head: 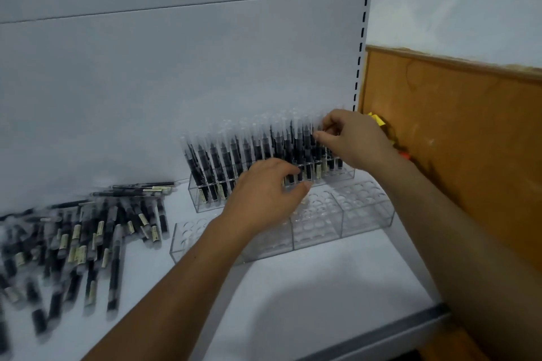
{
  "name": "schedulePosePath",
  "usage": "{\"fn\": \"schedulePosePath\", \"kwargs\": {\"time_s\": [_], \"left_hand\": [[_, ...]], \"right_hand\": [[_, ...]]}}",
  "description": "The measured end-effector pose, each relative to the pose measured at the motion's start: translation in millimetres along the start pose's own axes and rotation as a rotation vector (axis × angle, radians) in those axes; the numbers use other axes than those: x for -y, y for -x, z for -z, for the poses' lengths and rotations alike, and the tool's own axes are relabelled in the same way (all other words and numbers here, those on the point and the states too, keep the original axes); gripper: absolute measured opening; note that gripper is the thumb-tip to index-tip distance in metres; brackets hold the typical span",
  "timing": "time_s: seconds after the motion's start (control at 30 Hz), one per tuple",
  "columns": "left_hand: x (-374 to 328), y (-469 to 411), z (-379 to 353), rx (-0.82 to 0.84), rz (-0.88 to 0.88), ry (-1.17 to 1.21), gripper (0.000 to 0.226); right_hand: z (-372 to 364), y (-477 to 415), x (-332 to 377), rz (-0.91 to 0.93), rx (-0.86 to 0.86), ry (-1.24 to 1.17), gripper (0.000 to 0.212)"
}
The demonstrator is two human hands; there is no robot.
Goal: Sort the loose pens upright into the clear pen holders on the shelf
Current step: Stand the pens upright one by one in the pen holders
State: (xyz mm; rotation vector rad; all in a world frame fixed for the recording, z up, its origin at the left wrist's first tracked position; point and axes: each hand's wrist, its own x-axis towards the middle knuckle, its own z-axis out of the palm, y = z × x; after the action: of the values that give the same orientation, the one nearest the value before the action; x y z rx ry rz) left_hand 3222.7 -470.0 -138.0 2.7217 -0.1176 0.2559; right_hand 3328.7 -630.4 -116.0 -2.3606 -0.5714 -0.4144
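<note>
**Seat the pens straight at the right end of the rear holder**

Your right hand (349,141) is up at the caps of the standing pens (223,158), thumb and fingertips pinched on one near the right end of the rear holder (202,199). Your left hand (264,187) is lower, its fingers curled against the barrels of the front row. Whether it actually closes round a pen, I cannot tell.

To do this step well, guide from both ends. Let the upper hand steer the cap while the lower hand steadies the barrel at its hole. Press straight down until the pen bottoms out, not at a slant. The row leans slightly left, so nudge neighbours gently; a hard push may tip several at once. The holder is light, clear plastic and will probably slide on the shelf (293,296), so brace it as you press.

The pens are slim, with dark barrels, clear caps and a pale label near the lower end. The rear holder looks nearly full, and it stands close to the shelf's back panel (176,67). The front holder (363,208), just in front of it, shows rows of empty round holes. The loose pens (88,231) lie in a jumbled heap at the left of the shelf, well apart from both holders, so much of the sorting remains.
</note>
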Motion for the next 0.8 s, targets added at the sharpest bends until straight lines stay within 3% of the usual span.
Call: {"fn": "schedulePosePath", "kwargs": {"time_s": [0.3, 0.5, 0.63, 0.8], "left_hand": [[-1.3, 9.9, 36.2, -0.027, 0.044, 0.125, 0.041], [54.9, 63.3, 71.3, -0.213, 0.146, 0.101, 0.033], [116.1, 113.4, 80.3, -0.431, 0.273, -0.01, 0.025], [172.4, 168.9, 90.4, -0.539, 0.356, -0.176, 0.033]], "right_hand": [[23.0, 2.6, 12.9, -0.062, 0.131, 0.355, 0.031], [8.0, 19.1, 90.2, 0.169, 0.336, 0.269, 0.025], [-41.5, 30.7, 161.9, 0.366, 0.459, 0.247, 0.025], [-122.0, 25.4, 229.7, 0.544, 0.495, 0.344, 0.031]]}}
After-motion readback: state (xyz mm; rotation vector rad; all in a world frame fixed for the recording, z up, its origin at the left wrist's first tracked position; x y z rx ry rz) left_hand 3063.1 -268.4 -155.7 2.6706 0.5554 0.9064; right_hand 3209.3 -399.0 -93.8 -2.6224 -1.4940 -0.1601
